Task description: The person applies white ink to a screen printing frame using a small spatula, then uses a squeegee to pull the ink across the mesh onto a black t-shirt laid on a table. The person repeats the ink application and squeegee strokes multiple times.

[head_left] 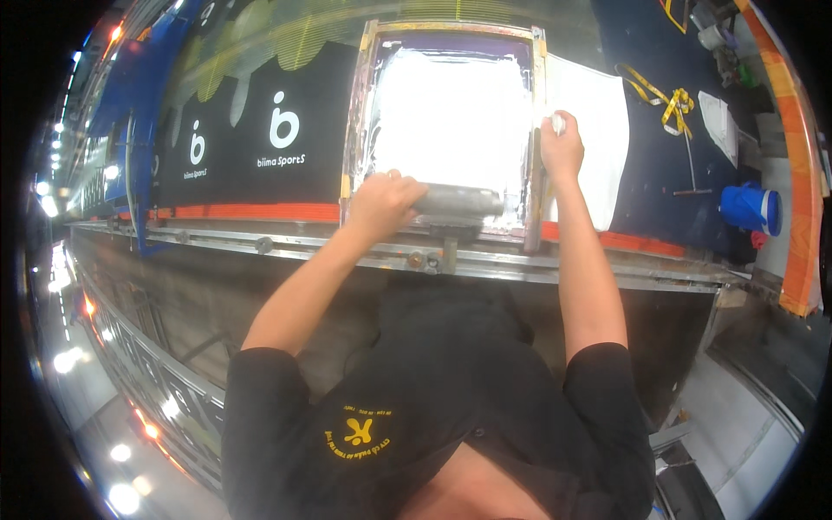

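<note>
The left hand (384, 206) was closed around the left end of a grey squeegee (468, 202); its grip was tight, with no gap that I could see. This squeegee was held crosswise over the near part of a rectangular printing frame (538, 82), whose inside was covered widely with white ink (451, 113) (a dark violet band showed along the far edge). The right hand (565, 147) was at the right side of the same frame; its grip was curled almost to a fist, and a small white piece (558, 125) showed between the thumb and the fingers, but its kind I could not tell. Whether this hand also touched the frame, I could not tell. To the left of the frame, black garment pieces (316, 130) with white prints lay flat on the worktop (641, 173). A white cloth (594, 130) lay just to the right of the frame, partly behind the right forearm. Farther to the right were a loosely bunched yellow tape (679, 106) and a blue bucket (744, 208).
</note>
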Tool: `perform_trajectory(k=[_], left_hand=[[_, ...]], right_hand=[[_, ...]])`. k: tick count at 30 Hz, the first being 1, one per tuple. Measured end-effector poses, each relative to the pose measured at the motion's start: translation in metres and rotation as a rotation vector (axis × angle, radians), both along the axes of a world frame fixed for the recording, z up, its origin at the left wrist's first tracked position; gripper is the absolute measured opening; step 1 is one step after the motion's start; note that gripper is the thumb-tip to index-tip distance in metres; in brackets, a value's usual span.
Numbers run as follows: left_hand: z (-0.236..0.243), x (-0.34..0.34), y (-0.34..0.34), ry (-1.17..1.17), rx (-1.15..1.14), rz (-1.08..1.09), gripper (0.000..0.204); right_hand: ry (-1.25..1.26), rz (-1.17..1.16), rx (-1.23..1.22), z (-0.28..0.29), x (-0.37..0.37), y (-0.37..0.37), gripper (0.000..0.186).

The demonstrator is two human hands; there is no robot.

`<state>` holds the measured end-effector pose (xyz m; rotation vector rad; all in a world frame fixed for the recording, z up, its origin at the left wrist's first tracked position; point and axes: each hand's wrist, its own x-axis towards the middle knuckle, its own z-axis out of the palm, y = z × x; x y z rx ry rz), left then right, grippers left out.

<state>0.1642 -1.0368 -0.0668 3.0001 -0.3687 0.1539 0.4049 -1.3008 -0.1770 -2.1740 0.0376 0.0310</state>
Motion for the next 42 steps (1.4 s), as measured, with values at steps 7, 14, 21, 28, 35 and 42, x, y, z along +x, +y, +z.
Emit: perform_trajectory(k=[7, 14, 21, 28, 35, 42], left_hand=[[0.021, 0.106, 0.032, -0.125, -0.059, 0.014, 0.031], [0.01, 0.258, 0.105, -0.169, -0.045, 0.027, 0.039], [-0.024, 0.332, 0.156, -0.016, 0.004, 0.09, 0.046], [-0.017, 0.352, 0.184, 0.11, 0.041, 0.124, 0.052], [-0.05, 0.366, 0.197, 0.071, 0.024, 0.139, 0.055], [-0.049, 0.354, 0.201, -0.012, 0.045, 0.131, 0.054]], right_hand=[[0.027, -0.02, -0.014, 0.003, 0.0, -0.001, 0.04], [0.048, -0.031, -0.012, 0.002, 0.021, 0.027, 0.039], [0.223, -0.081, 0.032, 0.007, 0.042, 0.056, 0.039], [-0.449, 0.008, -0.254, -0.012, 0.086, 0.084, 0.05], [-0.408, 0.706, -0.305, 0.055, 0.207, 0.207, 0.047], [-0.222, 0.674, -0.482, 0.034, 0.192, 0.227, 0.045]])
